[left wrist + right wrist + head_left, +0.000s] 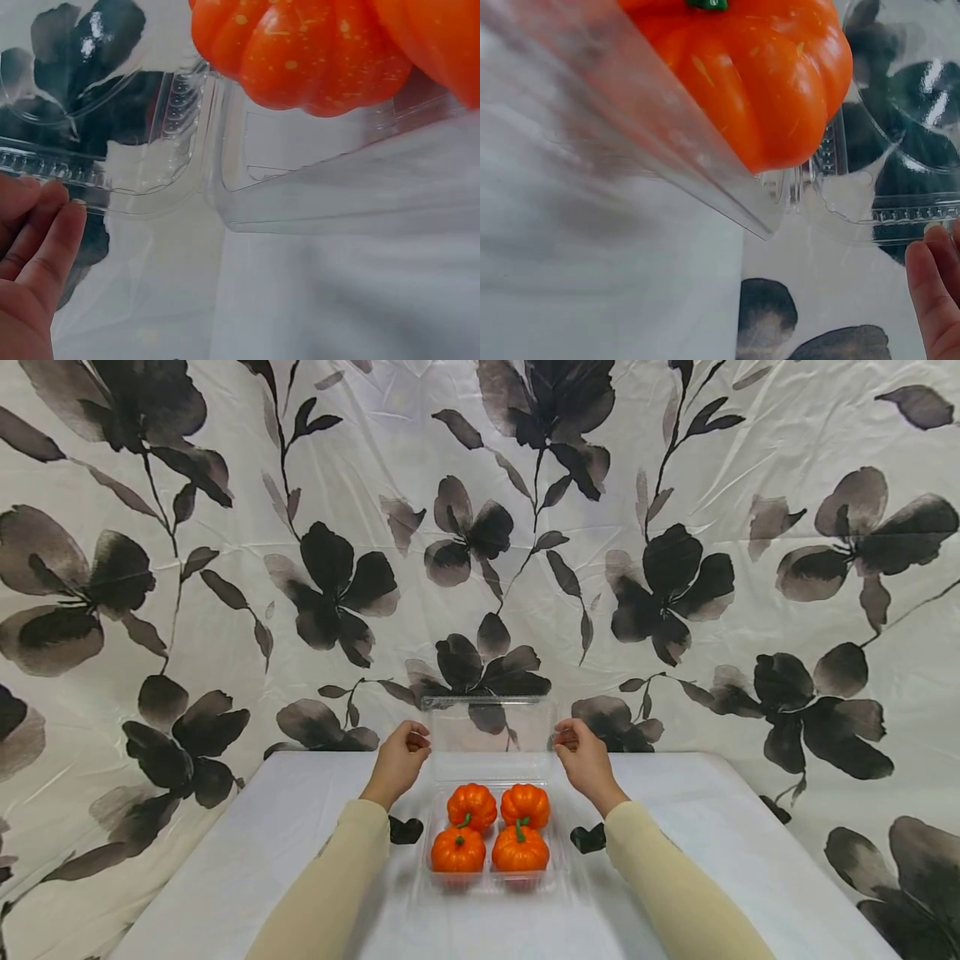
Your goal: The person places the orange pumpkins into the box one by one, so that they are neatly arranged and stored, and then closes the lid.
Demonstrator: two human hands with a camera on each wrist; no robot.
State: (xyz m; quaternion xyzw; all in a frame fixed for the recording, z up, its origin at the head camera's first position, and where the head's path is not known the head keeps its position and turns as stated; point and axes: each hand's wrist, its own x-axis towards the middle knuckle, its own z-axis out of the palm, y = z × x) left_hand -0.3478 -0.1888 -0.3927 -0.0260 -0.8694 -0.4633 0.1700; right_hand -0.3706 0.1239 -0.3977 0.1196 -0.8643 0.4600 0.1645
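A clear plastic clamshell container sits on the white table with several small orange pumpkins in its base. Two are in front, a left one and a right one; behind them are a rear left one and a rear right one. The transparent lid stands raised at the back. At its left edge my left hand pinches the rim between thumb and fingers. My right hand holds the opposite edge with bent fingers; its thumb is out of frame in the right wrist view.
The white tabletop spreads to both sides of the container. Directly behind it hangs a pale cloth with dark floral print. Dark petal shapes show beside the container near each forearm.
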